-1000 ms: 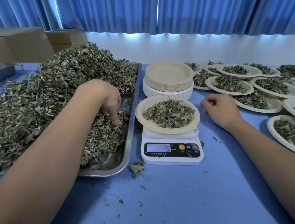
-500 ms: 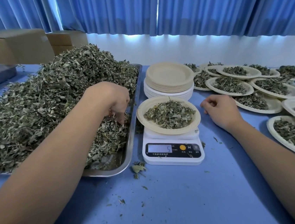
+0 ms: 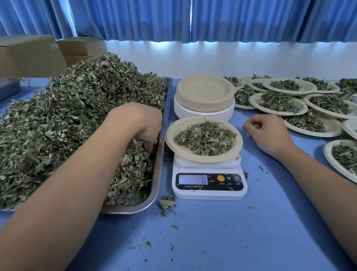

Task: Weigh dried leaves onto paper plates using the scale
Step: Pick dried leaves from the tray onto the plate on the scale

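Note:
A big heap of dried leaves (image 3: 57, 131) fills a steel tray (image 3: 163, 159) on the left. My left hand (image 3: 143, 126) is sunk into the heap at the tray's right edge, fingers curled down round a pinch of leaves. A white digital scale (image 3: 208, 183) stands right of the tray with a paper plate (image 3: 238, 148) of leaves on it; its display shows a 6. My right hand (image 3: 266, 133) rests on the blue table just right of that plate, fingers loosely curled and holding nothing.
A stack of unused paper plates (image 3: 204, 97) stands behind the scale. Several filled plates (image 3: 278, 102) overlap across the right side. Cardboard boxes (image 3: 15, 56) sit at the back left. Loose leaf bits (image 3: 166, 204) lie on the blue table (image 3: 207, 243) in front.
My left hand has shifted right along the heap toward the tray's right rim and curled into the leaves. The right hand and the plate on the scale have stayed put.

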Action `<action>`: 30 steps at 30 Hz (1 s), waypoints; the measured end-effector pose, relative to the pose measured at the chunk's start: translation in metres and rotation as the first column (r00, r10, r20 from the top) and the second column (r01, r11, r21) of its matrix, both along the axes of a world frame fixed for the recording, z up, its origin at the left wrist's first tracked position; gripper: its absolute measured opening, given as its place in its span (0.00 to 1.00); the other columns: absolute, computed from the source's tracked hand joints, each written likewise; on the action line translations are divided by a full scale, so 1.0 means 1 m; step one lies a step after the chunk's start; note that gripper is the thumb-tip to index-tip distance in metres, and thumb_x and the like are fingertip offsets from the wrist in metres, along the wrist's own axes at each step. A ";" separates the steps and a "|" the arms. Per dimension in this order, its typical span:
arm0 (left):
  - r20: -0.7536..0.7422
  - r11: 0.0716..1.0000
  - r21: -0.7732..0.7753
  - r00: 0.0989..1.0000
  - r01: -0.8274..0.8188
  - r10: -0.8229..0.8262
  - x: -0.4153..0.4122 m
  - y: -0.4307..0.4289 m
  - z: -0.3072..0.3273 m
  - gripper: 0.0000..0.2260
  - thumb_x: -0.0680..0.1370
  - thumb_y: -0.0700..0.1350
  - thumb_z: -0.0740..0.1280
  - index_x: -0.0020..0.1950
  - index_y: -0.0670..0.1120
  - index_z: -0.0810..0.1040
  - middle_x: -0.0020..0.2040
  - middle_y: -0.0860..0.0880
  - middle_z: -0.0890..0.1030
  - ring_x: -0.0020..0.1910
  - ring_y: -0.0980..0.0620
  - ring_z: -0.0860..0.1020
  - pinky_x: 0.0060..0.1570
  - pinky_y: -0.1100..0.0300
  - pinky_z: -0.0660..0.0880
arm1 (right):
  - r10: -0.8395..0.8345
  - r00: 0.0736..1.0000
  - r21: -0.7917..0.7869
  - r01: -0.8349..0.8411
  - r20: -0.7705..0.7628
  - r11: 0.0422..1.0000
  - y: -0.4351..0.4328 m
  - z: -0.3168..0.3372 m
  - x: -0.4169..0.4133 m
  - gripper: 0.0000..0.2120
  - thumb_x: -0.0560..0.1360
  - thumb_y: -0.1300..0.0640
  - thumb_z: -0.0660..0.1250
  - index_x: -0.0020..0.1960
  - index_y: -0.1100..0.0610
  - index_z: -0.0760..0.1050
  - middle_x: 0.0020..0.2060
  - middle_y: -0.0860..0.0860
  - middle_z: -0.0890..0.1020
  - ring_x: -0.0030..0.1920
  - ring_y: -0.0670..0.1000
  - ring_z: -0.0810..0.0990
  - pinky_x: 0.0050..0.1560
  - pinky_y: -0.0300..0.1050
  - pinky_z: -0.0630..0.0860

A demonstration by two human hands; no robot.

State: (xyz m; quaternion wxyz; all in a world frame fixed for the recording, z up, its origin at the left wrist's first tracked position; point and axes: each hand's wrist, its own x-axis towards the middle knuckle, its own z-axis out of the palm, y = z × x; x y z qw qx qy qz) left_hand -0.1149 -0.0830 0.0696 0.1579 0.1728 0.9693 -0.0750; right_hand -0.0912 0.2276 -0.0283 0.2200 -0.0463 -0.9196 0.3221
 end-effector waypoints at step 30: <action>-0.162 0.987 0.142 0.983 -0.070 0.093 -0.004 -0.015 0.022 0.05 0.74 0.36 0.75 0.49 0.40 0.84 0.42 0.46 0.84 0.42 0.46 0.82 0.42 0.51 0.79 | 0.008 1.000 0.000 -0.008 -0.010 1.000 0.001 0.001 0.001 0.12 0.78 0.58 0.67 0.36 0.52 0.80 0.30 0.52 0.82 0.32 0.52 0.78 0.38 0.42 0.74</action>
